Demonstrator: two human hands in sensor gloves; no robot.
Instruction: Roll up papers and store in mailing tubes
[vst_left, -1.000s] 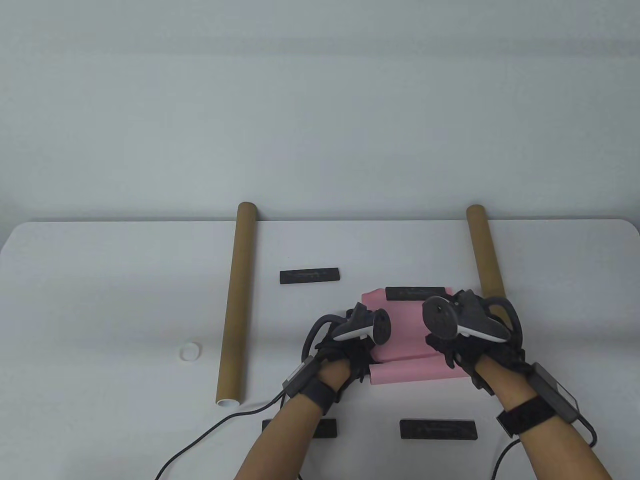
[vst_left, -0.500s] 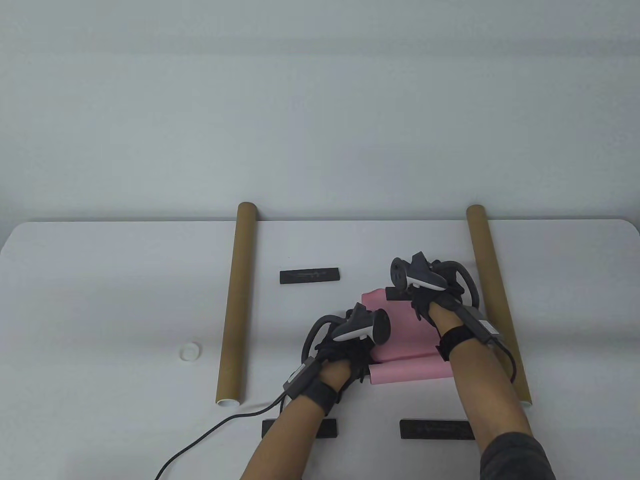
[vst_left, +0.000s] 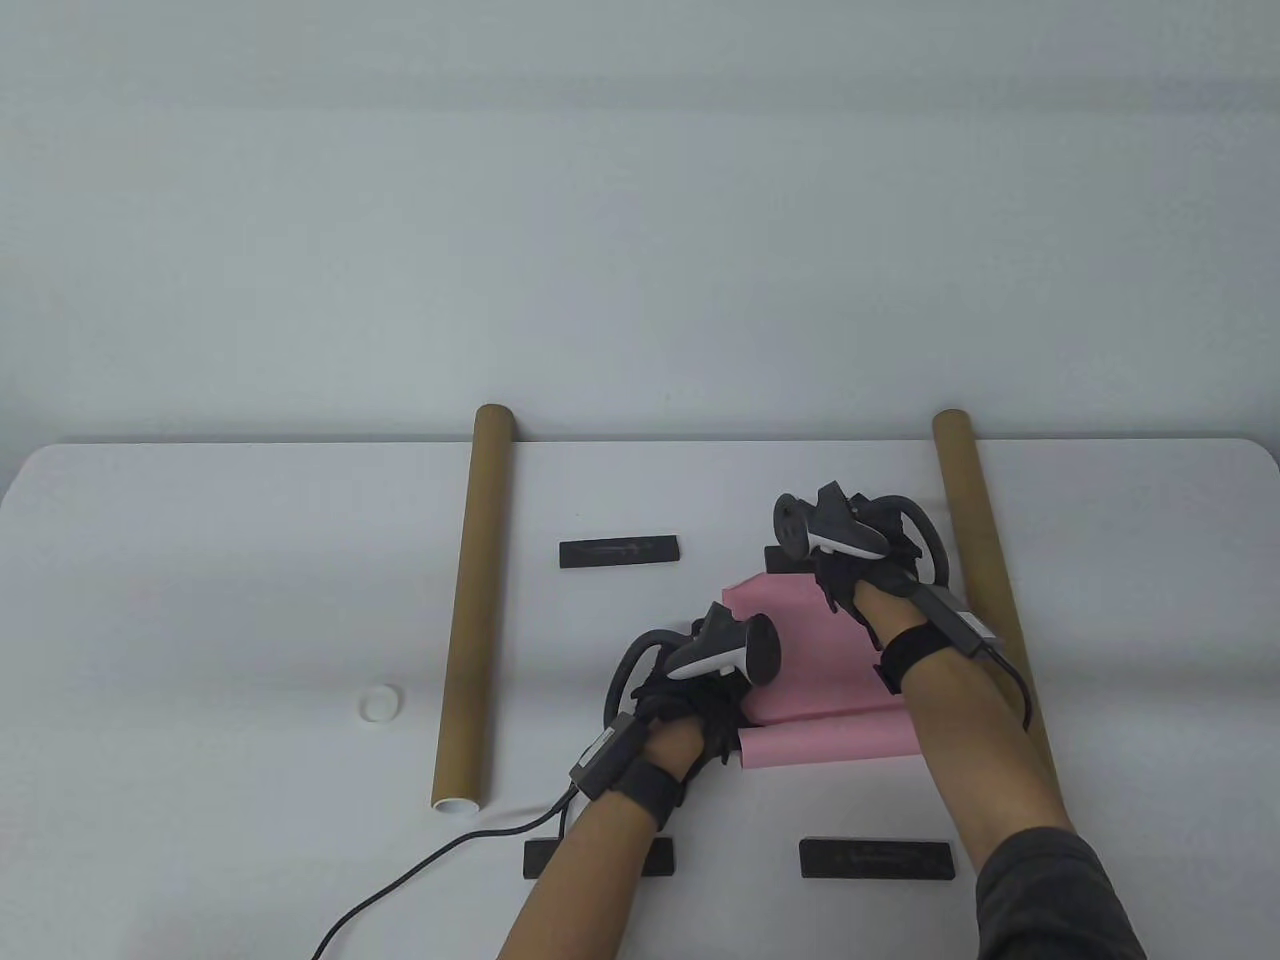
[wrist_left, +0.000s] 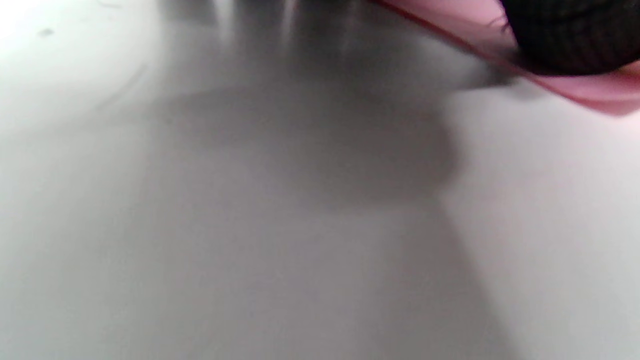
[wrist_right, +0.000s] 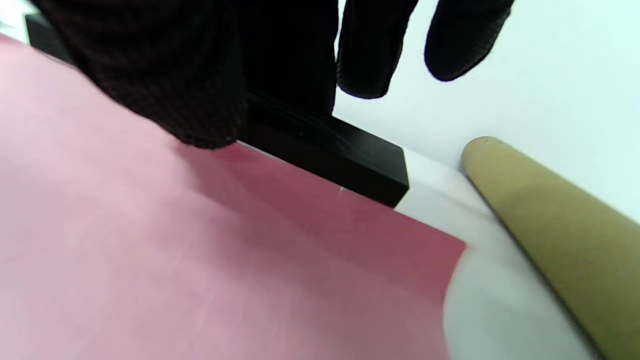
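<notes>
A white bench (vst_left: 200, 600) is being used as the work surface, with two brown tubes (vst_left: 470, 600) (vst_left: 985, 560) lying lengthwise at either side. Between them, a pink paper (vst_left: 800, 650), partly rolled at its near edge, is being held down. The roll's left end is being gripped by the left hand (vst_left: 690, 700), fingers curled round it. At the paper's far edge, a black bar (wrist_right: 330, 155) is being clasped by the right hand (vst_left: 850, 560).
</notes>
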